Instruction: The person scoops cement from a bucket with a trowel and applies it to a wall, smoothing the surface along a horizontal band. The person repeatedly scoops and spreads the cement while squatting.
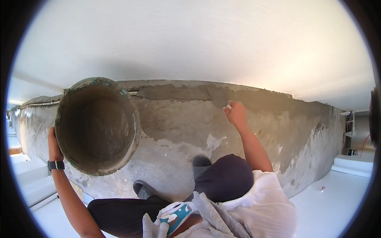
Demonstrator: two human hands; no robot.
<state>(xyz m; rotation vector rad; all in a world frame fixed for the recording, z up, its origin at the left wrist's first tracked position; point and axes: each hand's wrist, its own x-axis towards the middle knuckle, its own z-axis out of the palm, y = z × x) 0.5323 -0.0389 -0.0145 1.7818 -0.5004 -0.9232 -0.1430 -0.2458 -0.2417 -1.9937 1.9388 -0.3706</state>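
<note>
My left hand (53, 143) grips the rim of a round mortar-caked pan (96, 125), held up and tilted so its dark grey hollow faces me. A black watch sits on that wrist. My right hand (235, 113) is raised against a rough grey cement wall (178, 119), fingers closed on a small pale object (228, 106) pressed to a darker band of wet mortar (206, 93) along the wall's top. What the object is cannot be told. My dark-trousered knees (224, 174) and grey shoes (201, 162) are below.
A white plastered surface (198, 39) runs above the cement wall. White floor (333, 202) lies at the right, with a white step (353, 162) and a small red-and-white item (322, 189). White steps (27, 174) lie at the left.
</note>
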